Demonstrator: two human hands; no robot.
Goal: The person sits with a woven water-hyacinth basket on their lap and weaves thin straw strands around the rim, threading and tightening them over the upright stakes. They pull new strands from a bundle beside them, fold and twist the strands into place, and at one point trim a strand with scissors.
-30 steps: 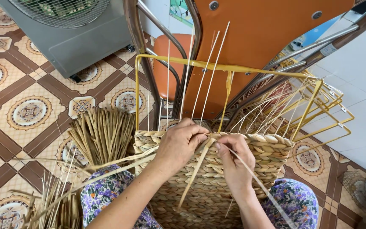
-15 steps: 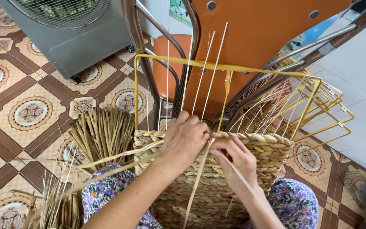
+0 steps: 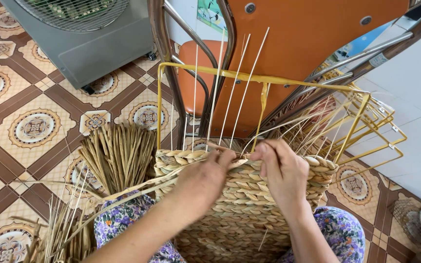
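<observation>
Woven basket [image 3: 249,204], half built, rests on the person's lap, near centre of the scene. Braided straw rows, tan, thick rope-like rim at the top. Yellow metal frame [image 3: 249,78] rises from the rim; thin pale upright reeds [image 3: 230,92] stand inside it.

Left hand [image 3: 205,180] lies over the rim, left of centre, fingers curled down on the braid, pinching a flat straw strand [image 3: 137,187] that trails off to the left. Right hand [image 3: 281,173] just beside it, touching the rim, fingers bent and closed on the weave near a yellow upright; exactly what the fingertips pinch cannot be told. The two hands are close, almost meeting at the rim.

Floral fabric [image 3: 123,219], purple and white, covers both knees under the basket.

Left, on the floor: bundle of dry straw stalks [image 3: 120,156], fanned upright; looser stalks nearer.

Floor [image 3: 30,126]: patterned tiles, brown and cream medallions; plain pale tiles at right.

Far: orange chair [image 3: 293,44] with metal tubing, grey fan housing [image 3: 88,34] at far left. More yellow wire frames [image 3: 376,126] stacked right of the basket.
</observation>
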